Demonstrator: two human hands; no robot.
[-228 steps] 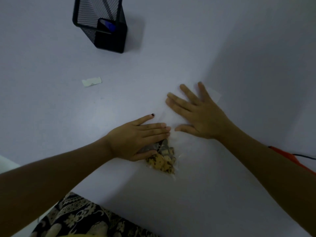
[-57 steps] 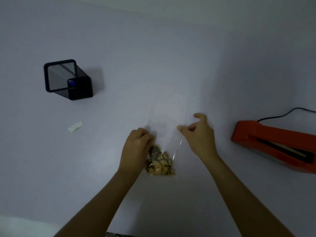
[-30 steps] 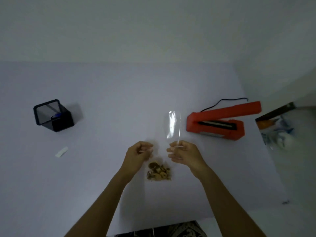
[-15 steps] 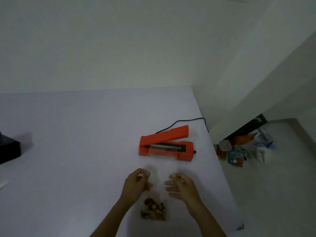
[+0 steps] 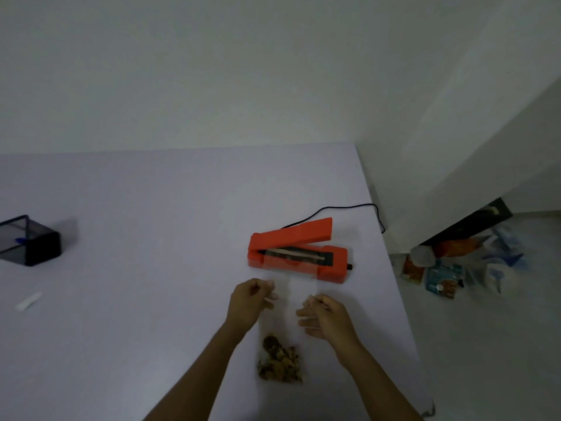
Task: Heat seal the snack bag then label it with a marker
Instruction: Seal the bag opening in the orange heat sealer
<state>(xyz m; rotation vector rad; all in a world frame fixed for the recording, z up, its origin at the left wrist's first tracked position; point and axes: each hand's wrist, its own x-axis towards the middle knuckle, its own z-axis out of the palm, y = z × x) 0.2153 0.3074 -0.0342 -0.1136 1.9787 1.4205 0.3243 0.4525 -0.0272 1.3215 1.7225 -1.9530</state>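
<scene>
While both hands hold it by its side edges, the clear snack bag (image 5: pixel 287 302) stretches flat between them over the desk (image 5: pixel 136 238). The left hand (image 5: pixel 250 302) pinches the bag's left edge with curled fingers and thumb; the right hand (image 5: pixel 323 314) pinches the right edge near its thumb and forefinger, with its other fingers loosely extended toward the film. The snacks (image 5: pixel 279 360), a brown and tan clump, sit bunched at the bag's near end, close to the person's forearms. The bag's open far end reaches the orange heat sealer (image 5: pixel 299 250) and lies across its front and over the dark sealing strip, under the raised lid, which stands tilted up and open. Whether the film touches the strip I cannot tell, since the plastic is nearly invisible there. A black cord (image 5: pixel 343 208) runs from behind the sealer to the desk's right edge.

Far left on the desk stands a black mesh pen holder (image 5: pixel 28 241) with something blue (image 5: pixel 19 239) inside; it is too small to say whether that is the marker. Nearer along the left side lies a small white strip (image 5: pixel 28 300). On the floor to the right of the desk sits a heap of packets and bags (image 5: pixel 449 265), against a dark board leaning at the wall.
</scene>
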